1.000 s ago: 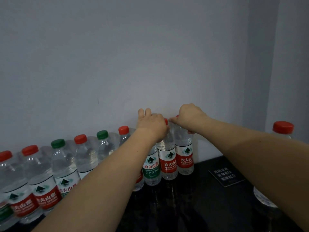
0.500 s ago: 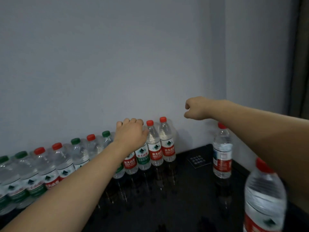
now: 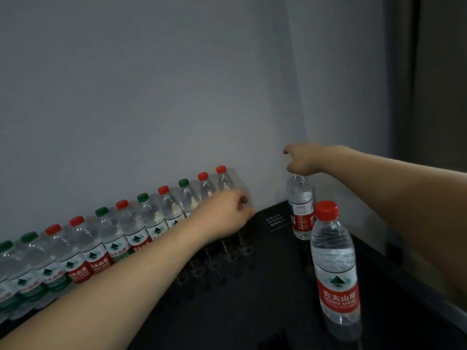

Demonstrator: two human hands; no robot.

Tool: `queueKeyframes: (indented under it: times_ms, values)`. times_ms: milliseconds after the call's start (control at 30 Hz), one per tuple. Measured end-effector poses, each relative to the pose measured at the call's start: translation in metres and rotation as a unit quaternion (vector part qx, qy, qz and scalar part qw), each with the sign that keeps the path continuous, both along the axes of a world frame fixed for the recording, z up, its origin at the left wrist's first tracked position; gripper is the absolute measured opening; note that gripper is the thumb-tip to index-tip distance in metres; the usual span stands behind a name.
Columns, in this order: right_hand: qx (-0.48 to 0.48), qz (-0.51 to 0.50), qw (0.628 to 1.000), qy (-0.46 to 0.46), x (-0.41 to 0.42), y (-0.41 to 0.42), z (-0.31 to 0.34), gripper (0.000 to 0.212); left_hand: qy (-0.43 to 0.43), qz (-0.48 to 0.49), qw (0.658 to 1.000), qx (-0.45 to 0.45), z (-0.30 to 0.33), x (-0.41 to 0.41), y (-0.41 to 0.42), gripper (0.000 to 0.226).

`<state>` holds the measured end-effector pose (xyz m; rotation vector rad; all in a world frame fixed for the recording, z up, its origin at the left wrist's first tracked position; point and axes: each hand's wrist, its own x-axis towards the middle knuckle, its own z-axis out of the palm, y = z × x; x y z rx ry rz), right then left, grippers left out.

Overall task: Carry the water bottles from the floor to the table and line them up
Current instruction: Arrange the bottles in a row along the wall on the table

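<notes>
Left hand loosely curled at the row of bottles, holding nothing. Right hand over corner bottle, grip unclear. Open dark surface in front.

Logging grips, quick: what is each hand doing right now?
Left hand: at the row's end bottle, grip cannot be told.
Right hand: over the far bottle, cap hidden, grip cannot be told.

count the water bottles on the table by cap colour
red caps: 7
green caps: 5
cap hidden under the right hand: 1 bottle
total: 13 bottles in view; any cut off at the left edge are not counted
</notes>
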<state>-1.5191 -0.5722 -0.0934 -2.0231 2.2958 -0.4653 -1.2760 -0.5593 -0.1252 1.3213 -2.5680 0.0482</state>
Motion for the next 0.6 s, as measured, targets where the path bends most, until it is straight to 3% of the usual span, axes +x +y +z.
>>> queueKeyframes:
  times_ms: [267, 600]
  values:
    - [-0.009, 0.007, 1.0, -0.018, -0.026, -0.021, -0.033, 0.044, -0.015, 0.008, 1.0, 0.023, 0.001, -0.012, -0.005, 0.028]
    - [-0.017, 0.009, 1.0, -0.013, -0.023, -0.032, -0.034, 0.045, 0.1, -0.098, 0.986, 0.088, 0.019, -0.064, 0.025, 0.027]
